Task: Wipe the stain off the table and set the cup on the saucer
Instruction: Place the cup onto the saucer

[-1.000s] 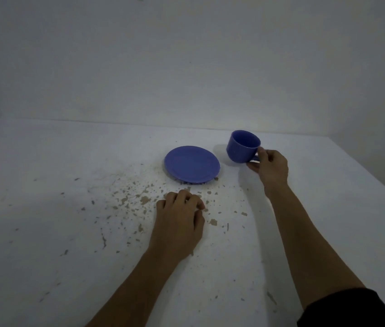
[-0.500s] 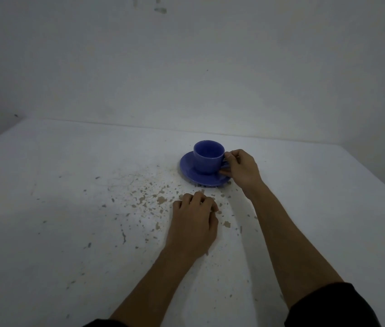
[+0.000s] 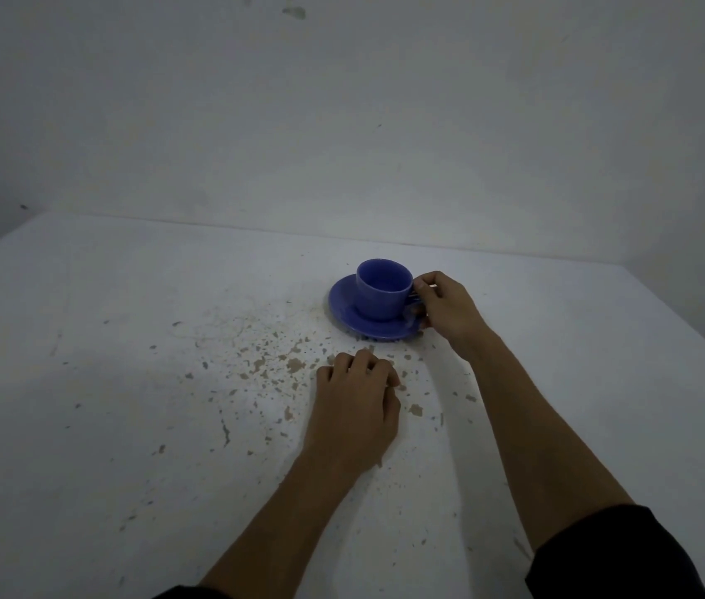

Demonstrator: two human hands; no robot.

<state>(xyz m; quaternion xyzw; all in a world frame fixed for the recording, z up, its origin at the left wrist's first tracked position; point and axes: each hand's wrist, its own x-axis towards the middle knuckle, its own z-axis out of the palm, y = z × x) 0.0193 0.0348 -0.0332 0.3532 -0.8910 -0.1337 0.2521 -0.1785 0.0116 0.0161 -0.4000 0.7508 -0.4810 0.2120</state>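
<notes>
A blue cup (image 3: 383, 291) stands upright on a blue saucer (image 3: 344, 302) at the middle of the white table (image 3: 82, 339). My right hand (image 3: 448, 311) is at the cup's right side with its fingers closed around the handle, which they hide. My left hand (image 3: 357, 408) rests on the table in front of the saucer, fingers curled under, with nothing visible in it. Brown specks and chips (image 3: 277, 365) are scattered over the table left of and around my left hand.
A plain pale wall (image 3: 342, 123) rises right behind the table's far edge. The table's right edge (image 3: 687, 322) runs diagonally past my right arm. Dark sleeves cover both upper forearms at the bottom of the view.
My right hand carried the cup leftward from beside the saucer and set it on the saucer, still holding the handle. My left hand stayed in place on the table.
</notes>
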